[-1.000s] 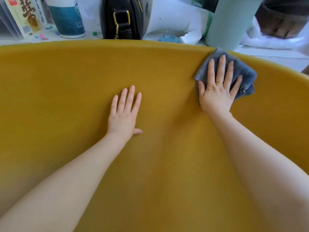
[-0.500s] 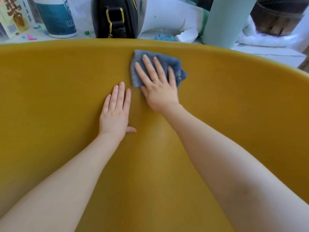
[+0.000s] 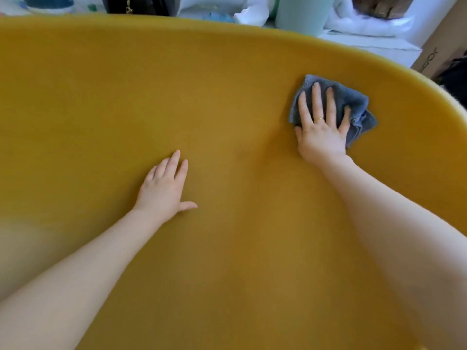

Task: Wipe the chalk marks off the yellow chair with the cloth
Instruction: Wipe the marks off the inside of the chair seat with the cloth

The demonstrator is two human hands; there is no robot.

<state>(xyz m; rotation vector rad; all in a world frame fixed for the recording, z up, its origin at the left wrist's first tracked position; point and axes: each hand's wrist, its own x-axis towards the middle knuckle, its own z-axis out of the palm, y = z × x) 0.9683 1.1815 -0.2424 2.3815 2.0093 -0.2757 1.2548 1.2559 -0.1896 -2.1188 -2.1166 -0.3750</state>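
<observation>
Head view: right hand point(image 3: 321, 132) flat on cloth point(image 3: 358, 107).

Background runs along the top of the frame only. Pale teal cylinder point(image 3: 300, 13) upper centre-right, white crumpled bedding or padding point(image 3: 366, 24) to its right, cardboard box point(image 3: 434, 56) at upper right edge. Dark bag point(image 3: 141, 5) upper left-centre, blue-and-white container point(image 3: 48, 3) far upper left. Soft daylight.

Soft, even daylight fills the scene, brightest along the far side, where white things are washed out close to glare. Shadows are faint, a dim fringe beside each forearm. Wide-angle distortion bows the chair point(image 3: 126, 97) rim. The far clutter is smeared, probably by motion blur, and the near arms look soft.
</observation>
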